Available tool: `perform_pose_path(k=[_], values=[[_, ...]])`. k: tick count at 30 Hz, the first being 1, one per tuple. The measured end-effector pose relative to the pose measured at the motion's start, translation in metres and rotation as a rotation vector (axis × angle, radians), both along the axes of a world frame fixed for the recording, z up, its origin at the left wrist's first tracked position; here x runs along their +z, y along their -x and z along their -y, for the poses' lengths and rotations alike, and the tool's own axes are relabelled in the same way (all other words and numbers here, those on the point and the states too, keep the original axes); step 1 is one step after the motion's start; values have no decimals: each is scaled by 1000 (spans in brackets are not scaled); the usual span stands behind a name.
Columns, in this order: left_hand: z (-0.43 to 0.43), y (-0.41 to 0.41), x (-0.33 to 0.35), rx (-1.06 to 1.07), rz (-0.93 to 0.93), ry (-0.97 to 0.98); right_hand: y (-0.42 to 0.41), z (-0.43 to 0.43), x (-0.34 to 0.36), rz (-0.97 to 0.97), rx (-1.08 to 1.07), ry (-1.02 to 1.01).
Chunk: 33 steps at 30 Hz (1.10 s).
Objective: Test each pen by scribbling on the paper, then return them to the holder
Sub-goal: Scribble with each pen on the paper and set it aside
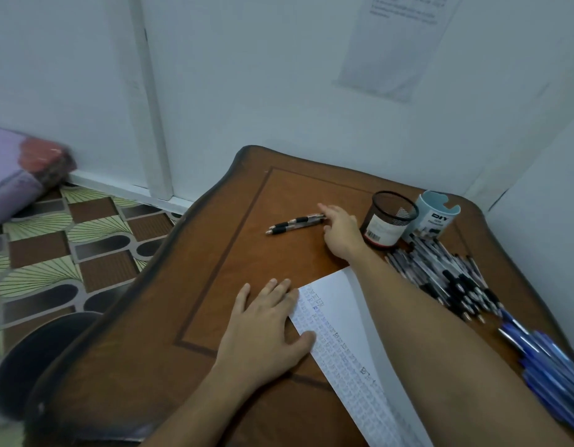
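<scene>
Two black-grip pens point(295, 223) lie side by side on the brown wooden table point(214, 285). My right hand point(340, 232) reaches over to their right ends, fingers touching them; whether it grips one is unclear. My left hand point(266, 330) lies flat, fingers spread, pressing the left edge of the white paper point(340, 317), which is covered with blue scribbles. A black mesh holder point(389, 219) and a light blue cup point(435, 216) stand at the back right, both looking empty.
A heap of black-grip pens point(450, 279) lies right of my forearm, with several blue pens point(543, 366) nearer the right edge. White walls close in behind and right. A patterned floor and a dark stool point(37, 359) are to the left.
</scene>
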<state>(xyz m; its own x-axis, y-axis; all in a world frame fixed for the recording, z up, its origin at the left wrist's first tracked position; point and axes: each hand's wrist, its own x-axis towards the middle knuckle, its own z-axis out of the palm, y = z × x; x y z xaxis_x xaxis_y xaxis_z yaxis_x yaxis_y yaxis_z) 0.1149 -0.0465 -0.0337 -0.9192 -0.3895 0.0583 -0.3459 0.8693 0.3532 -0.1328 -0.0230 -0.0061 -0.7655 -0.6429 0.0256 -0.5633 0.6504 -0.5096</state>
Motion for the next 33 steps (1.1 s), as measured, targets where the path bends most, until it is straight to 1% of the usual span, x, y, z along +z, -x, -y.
perform_pose_path(k=[3,9,12,14,16,18,20,22,24,26,27,30,33], values=[[0,0,2,-5,3,-15,8,3,-1,-14,-27,11],[0,1,0,-5,12,-4,6,-17,7,-24,-12,51],[0,1,1,-8,12,-11,-2,-31,18,-1,-19,153],[0,1,1,-4,11,-7,-10,-44,31,81,31,256],[-1,1,0,2,13,-3,-23,-60,41,215,111,350],[-1,1,0,6,12,-1,-39,-76,47,389,144,453],[-2,1,1,4,14,-2,-53,-94,50,604,192,503],[-3,1,2,6,10,-10,-62,-110,50,728,251,529],[-3,1,2,9,8,0,-67,-121,46,726,253,586],[-4,1,2,8,12,1,-70,-125,43,689,195,669],[-4,1,1,6,14,-3,-72,-126,41,706,156,725],[-3,2,1,7,24,7,-77,-128,42,830,74,855],[-3,2,1,7,23,8,-80,-130,40,919,85,872]])
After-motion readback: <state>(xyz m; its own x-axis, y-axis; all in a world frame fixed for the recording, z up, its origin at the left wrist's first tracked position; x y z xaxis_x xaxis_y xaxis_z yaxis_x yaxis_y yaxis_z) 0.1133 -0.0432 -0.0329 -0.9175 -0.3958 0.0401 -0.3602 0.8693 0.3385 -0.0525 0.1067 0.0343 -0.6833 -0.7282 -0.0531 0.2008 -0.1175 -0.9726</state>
